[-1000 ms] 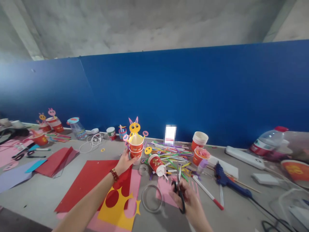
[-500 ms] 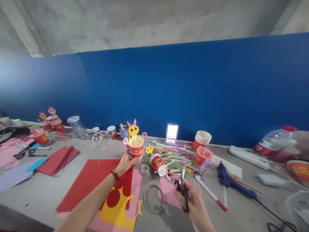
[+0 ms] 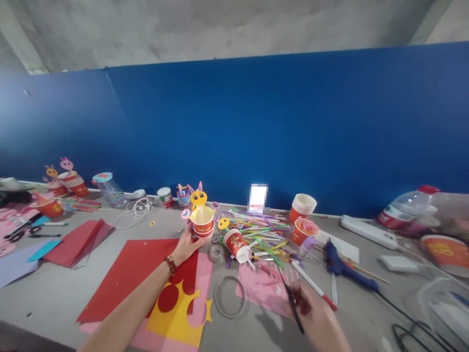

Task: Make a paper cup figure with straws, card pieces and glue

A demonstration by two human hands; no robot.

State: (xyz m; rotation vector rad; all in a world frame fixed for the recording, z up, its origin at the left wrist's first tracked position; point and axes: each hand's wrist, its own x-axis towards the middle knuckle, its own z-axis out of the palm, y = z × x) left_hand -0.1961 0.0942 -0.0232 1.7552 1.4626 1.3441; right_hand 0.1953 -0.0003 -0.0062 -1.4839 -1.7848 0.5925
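Observation:
My left hand (image 3: 186,248) is wrapped round the lower part of stacked red-and-white paper cups (image 3: 203,228). A yellow paper face (image 3: 199,197) with pointed ears rises from the cups, with small pink paper pieces at their sides. In my right hand (image 3: 315,313) is a pair of black-handled scissors (image 3: 292,299), seen nearly edge-on above a pink paper sheet (image 3: 252,286) with cut strips along its edge. A red printed cup (image 3: 238,246) lies tilted between the hands, beside a roll of clear tape (image 3: 217,253).
Red sheets (image 3: 128,274) and a cut yellow sheet (image 3: 179,320) lie front left. Colourful sticks (image 3: 256,227) are piled behind. A blue glue gun (image 3: 344,269), a red-capped marker (image 3: 311,283), cups (image 3: 302,209) and a plastic bottle (image 3: 406,208) stand or lie right. A blue partition (image 3: 234,127) closes the back.
My right hand has moved right and slightly down with the scissors, which have turned from blades up and apart to nearly edge-on. My left hand keeps its hold. The view has shifted slightly.

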